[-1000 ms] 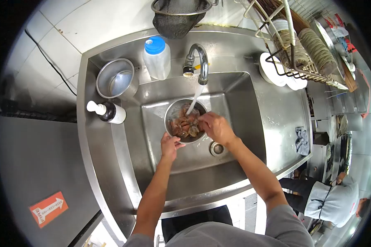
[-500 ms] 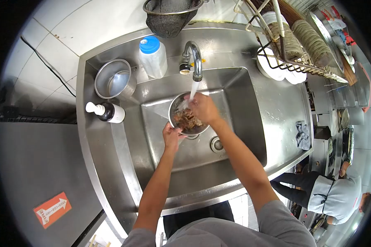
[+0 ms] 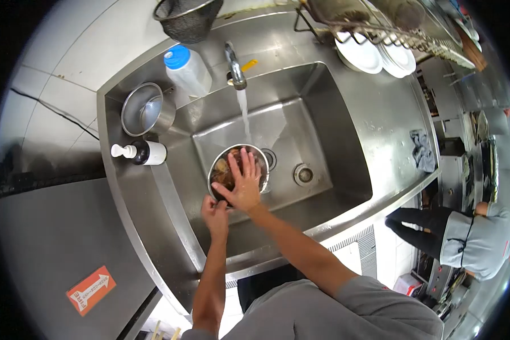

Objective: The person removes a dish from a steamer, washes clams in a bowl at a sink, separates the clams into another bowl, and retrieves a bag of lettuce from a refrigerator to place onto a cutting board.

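A round metal bowl point(image 3: 265, 162) of wet brown food pieces point(image 3: 221, 173), perhaps meat, is tilted over the sink point(image 3: 334, 141). My left hand point(image 3: 215, 218) pinches the bowl's near left rim. With fingers spread, my right hand point(image 3: 245, 186) lies flat over the food at the bowl's mouth, hiding part of it. Beyond the bowl, the faucet point(image 3: 235, 68) pours a stream of water point(image 3: 243, 107) into the sink; the stream's lower end falls just behind the far rim.
Left of the sink stand a metal pot point(image 3: 165, 116), a pump bottle point(image 3: 147, 153) and a blue-lidded plastic jug point(image 3: 192, 76). White bowls point(image 3: 360, 54) and a wire rack point(image 3: 379, 31) are at the back right. A grey cloth point(image 3: 423, 150) lies right. Another person point(image 3: 473, 241) stands far right.
The bowl has moved toward me, out from under the running water. My right hand has gone from reaching into the bowl to lying spread over the food. The view has shifted.
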Demonstrator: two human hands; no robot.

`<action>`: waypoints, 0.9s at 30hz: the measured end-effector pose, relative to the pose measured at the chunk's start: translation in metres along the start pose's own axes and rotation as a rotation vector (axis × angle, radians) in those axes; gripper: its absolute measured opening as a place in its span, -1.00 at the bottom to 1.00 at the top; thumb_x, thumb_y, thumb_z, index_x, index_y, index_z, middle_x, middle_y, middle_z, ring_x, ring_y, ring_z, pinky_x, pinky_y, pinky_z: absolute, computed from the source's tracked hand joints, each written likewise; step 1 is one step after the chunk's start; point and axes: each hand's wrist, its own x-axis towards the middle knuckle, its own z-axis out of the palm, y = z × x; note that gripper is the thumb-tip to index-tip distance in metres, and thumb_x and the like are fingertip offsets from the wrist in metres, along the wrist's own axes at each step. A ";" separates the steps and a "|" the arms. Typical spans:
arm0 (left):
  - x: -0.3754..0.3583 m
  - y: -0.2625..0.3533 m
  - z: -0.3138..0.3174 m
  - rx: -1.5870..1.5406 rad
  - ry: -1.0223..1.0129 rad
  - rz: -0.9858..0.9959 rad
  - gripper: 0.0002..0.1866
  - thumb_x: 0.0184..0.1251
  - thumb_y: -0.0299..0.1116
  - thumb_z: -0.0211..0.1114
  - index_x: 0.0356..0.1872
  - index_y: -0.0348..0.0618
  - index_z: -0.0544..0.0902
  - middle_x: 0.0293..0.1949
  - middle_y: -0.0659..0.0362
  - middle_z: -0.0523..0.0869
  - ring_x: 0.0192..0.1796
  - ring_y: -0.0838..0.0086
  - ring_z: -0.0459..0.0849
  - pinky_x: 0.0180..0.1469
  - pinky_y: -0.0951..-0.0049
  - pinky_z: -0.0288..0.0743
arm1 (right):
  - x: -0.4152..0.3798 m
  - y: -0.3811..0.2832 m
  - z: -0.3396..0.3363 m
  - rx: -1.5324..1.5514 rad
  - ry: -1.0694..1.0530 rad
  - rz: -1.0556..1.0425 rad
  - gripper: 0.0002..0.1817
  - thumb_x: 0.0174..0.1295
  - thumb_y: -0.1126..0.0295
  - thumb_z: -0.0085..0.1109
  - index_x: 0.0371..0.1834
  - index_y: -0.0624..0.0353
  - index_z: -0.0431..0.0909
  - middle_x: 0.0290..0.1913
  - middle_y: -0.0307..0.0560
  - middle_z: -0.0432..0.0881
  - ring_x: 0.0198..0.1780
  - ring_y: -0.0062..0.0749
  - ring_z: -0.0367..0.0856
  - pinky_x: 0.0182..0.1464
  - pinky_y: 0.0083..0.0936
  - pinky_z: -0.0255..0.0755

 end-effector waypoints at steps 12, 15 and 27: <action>-0.048 0.071 -0.045 0.355 0.050 0.434 -0.80 0.10 -0.70 0.20 -0.49 -0.24 0.34 -0.35 0.07 0.70 -0.48 0.65 0.48 -0.27 0.51 0.55 | -0.023 -0.070 0.020 0.382 0.237 -0.054 0.05 0.09 -0.10 0.34 0.58 0.11 0.07 0.59 0.28 -0.06 0.59 0.36 -0.16 0.50 0.29 -0.22; -0.044 0.080 -0.045 0.450 0.149 0.515 -0.79 0.12 -0.70 0.21 -0.48 -0.22 0.35 -0.37 0.12 0.65 -0.47 0.66 0.48 -0.35 0.54 0.53 | -0.009 -0.078 0.011 0.390 0.238 -0.080 0.02 0.10 -0.12 0.34 0.57 0.10 0.12 0.57 0.29 -0.02 0.59 0.34 -0.12 0.49 0.30 -0.21; 0.085 -0.043 0.075 -0.473 -0.073 -0.290 -0.81 0.17 -0.65 0.19 -0.27 -0.17 0.43 -0.26 0.10 0.63 -0.32 0.31 0.71 -0.33 0.20 0.81 | 0.184 0.051 -0.069 0.307 -0.620 0.166 -0.69 0.21 0.24 0.24 -0.14 0.27 0.65 -0.13 0.25 0.66 -0.06 0.04 0.68 -0.09 -0.03 0.56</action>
